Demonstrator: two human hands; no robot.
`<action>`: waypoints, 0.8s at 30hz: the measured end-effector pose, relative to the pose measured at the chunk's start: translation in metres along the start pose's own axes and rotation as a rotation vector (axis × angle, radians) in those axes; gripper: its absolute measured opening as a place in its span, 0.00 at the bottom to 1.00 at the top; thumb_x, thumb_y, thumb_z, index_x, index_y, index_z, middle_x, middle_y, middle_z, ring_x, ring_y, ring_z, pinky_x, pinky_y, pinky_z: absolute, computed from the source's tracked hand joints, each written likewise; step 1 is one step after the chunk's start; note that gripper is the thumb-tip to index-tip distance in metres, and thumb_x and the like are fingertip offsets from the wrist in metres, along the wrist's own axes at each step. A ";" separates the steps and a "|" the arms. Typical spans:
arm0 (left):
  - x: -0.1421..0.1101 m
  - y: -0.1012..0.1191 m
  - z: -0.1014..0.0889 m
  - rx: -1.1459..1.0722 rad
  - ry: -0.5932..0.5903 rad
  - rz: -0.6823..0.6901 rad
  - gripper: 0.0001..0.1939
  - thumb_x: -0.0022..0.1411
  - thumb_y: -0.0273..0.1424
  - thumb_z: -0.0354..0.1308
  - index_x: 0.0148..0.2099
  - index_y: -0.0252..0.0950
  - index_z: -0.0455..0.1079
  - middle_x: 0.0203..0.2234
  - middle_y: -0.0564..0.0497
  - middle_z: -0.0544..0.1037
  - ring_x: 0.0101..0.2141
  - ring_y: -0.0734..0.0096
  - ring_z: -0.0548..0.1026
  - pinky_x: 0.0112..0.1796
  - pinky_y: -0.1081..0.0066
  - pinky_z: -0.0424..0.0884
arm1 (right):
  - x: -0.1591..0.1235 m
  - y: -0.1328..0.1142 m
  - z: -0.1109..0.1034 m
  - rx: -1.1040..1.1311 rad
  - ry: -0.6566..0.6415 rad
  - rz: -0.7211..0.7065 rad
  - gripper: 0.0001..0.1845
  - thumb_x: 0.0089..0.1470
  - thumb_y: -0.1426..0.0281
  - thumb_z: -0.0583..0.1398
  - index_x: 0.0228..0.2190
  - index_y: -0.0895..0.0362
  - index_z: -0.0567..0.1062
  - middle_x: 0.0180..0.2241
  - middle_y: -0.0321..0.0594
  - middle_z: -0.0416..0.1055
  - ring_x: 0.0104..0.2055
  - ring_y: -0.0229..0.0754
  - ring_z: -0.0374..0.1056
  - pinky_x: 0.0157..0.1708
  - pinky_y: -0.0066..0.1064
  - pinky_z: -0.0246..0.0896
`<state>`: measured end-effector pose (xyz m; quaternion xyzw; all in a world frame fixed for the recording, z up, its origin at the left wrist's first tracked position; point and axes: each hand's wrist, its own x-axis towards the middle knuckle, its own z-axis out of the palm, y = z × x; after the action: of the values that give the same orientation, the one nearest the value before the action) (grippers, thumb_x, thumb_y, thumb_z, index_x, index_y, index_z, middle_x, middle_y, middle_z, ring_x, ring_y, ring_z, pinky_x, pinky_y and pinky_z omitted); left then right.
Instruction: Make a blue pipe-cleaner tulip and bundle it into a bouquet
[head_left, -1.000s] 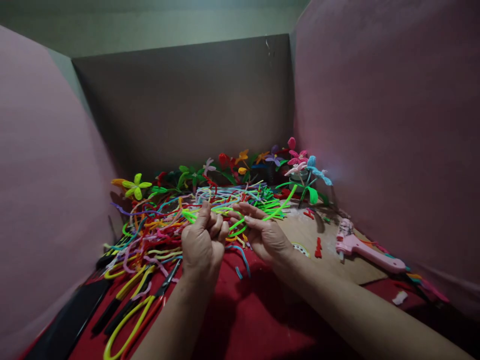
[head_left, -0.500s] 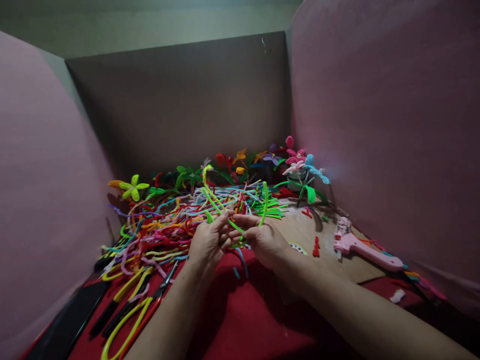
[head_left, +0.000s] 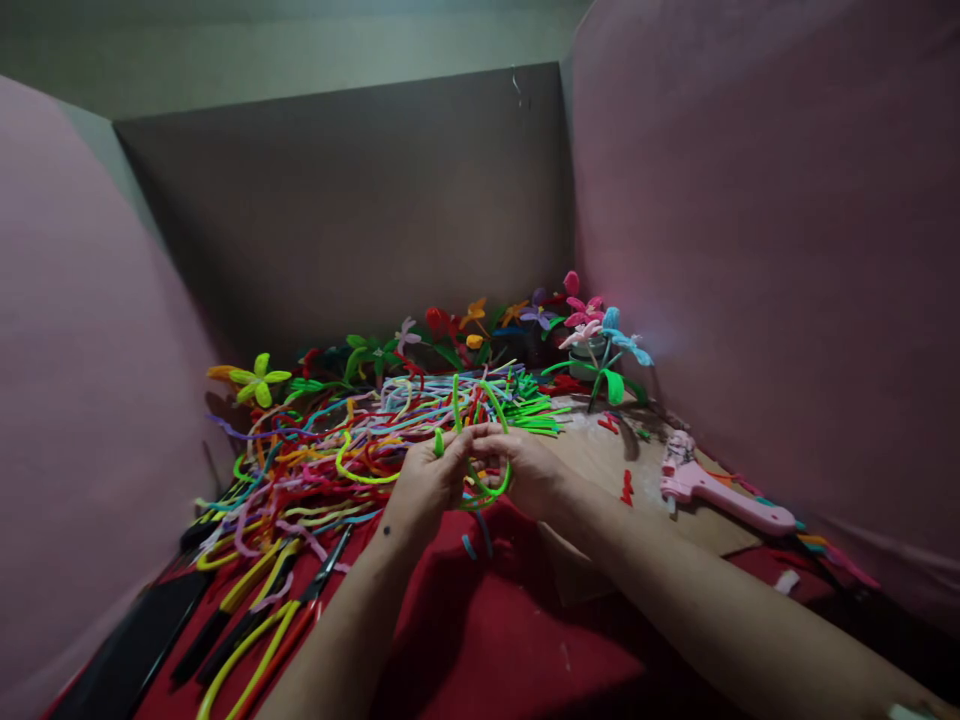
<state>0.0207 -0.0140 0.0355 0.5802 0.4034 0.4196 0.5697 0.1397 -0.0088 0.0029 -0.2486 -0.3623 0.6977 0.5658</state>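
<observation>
Both hands meet near the middle, over the red cloth. My left hand (head_left: pixel 429 478) pinches a bright green pipe cleaner (head_left: pixel 498 402), and a short green end pokes up by its thumb. Fingertips of my right hand (head_left: pixel 525 466) close on the same pipe cleaner, right beside the left fingertips. The green stem bends into a loop that rises above the fingers and curves below them. A yellow-green length (head_left: pixel 364 478) arcs out to the left of my left hand. Where the pieces cross is hidden by the fingers.
A heap of coloured pipe cleaners (head_left: pixel 300 470) spreads behind and left. Scissors (head_left: pixel 307 590) and yellow-handled pliers (head_left: pixel 232 605) lie front left. A pink glue gun (head_left: pixel 720 495) rests on cardboard (head_left: pixel 645 470) at right. Pipe-cleaner flowers (head_left: pixel 585 320) line the back.
The green pipe cleaner has been curled from a long raised V into a tighter loop. The yellow-green end swung down to the left, and my fingertips came closer together.
</observation>
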 end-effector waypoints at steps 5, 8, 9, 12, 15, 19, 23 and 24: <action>0.002 -0.004 -0.008 -0.016 -0.190 -0.084 0.17 0.53 0.45 0.56 0.27 0.36 0.59 0.13 0.64 0.46 0.14 0.86 0.42 0.14 0.81 0.41 | 0.000 0.001 0.000 0.029 -0.096 -0.074 0.16 0.43 0.62 0.63 0.34 0.58 0.72 0.27 0.36 0.70 0.28 0.35 0.65 0.33 0.29 0.58; 0.001 -0.005 -0.010 -0.022 -0.235 -0.106 0.17 0.54 0.44 0.55 0.28 0.37 0.57 0.14 0.64 0.45 0.14 0.85 0.41 0.15 0.81 0.40 | 0.000 0.002 0.000 0.065 -0.208 -0.097 0.17 0.45 0.62 0.63 0.36 0.58 0.73 0.28 0.37 0.71 0.29 0.35 0.66 0.34 0.28 0.59; 0.001 -0.005 -0.010 -0.024 -0.243 -0.103 0.16 0.54 0.44 0.55 0.29 0.37 0.57 0.14 0.64 0.45 0.14 0.85 0.41 0.15 0.81 0.40 | 0.000 0.002 0.000 0.079 -0.218 -0.108 0.17 0.45 0.62 0.63 0.36 0.58 0.73 0.28 0.37 0.72 0.29 0.34 0.66 0.34 0.27 0.59; -0.002 -0.001 -0.006 -0.022 -0.262 -0.094 0.15 0.54 0.44 0.55 0.34 0.38 0.58 0.13 0.64 0.44 0.14 0.84 0.40 0.15 0.80 0.40 | 0.002 0.005 0.000 0.134 -0.198 -0.145 0.15 0.43 0.62 0.64 0.32 0.58 0.74 0.27 0.35 0.71 0.27 0.31 0.65 0.33 0.25 0.59; -0.004 0.001 -0.002 -0.027 -0.269 -0.107 0.16 0.54 0.44 0.56 0.31 0.38 0.56 0.12 0.64 0.45 0.14 0.84 0.40 0.15 0.80 0.40 | 0.002 0.005 0.002 0.183 -0.187 -0.166 0.14 0.43 0.61 0.65 0.28 0.59 0.74 0.25 0.34 0.70 0.27 0.31 0.65 0.33 0.24 0.60; -0.003 -0.001 -0.001 -0.041 -0.293 -0.129 0.20 0.53 0.44 0.56 0.25 0.38 0.50 0.12 0.64 0.45 0.14 0.85 0.40 0.14 0.80 0.39 | 0.000 0.004 0.007 0.189 -0.174 -0.192 0.15 0.45 0.61 0.63 0.21 0.60 0.70 0.23 0.34 0.68 0.25 0.31 0.64 0.30 0.23 0.60; -0.005 -0.001 0.001 -0.093 -0.187 -0.064 0.15 0.55 0.42 0.55 0.29 0.36 0.59 0.12 0.64 0.46 0.13 0.85 0.41 0.14 0.80 0.40 | 0.000 -0.006 0.010 0.231 -0.054 -0.203 0.20 0.48 0.58 0.60 0.18 0.59 0.64 0.19 0.34 0.66 0.22 0.32 0.62 0.25 0.25 0.60; -0.006 0.001 0.002 -0.143 -0.140 -0.002 0.13 0.56 0.40 0.55 0.31 0.35 0.62 0.12 0.64 0.46 0.13 0.85 0.42 0.14 0.80 0.41 | 0.001 -0.011 0.010 0.266 -0.001 -0.219 0.20 0.50 0.57 0.58 0.17 0.59 0.63 0.18 0.33 0.65 0.20 0.32 0.61 0.22 0.25 0.58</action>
<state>0.0207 -0.0207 0.0361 0.5655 0.3322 0.4051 0.6369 0.1384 -0.0091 0.0174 -0.1304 -0.2920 0.6739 0.6660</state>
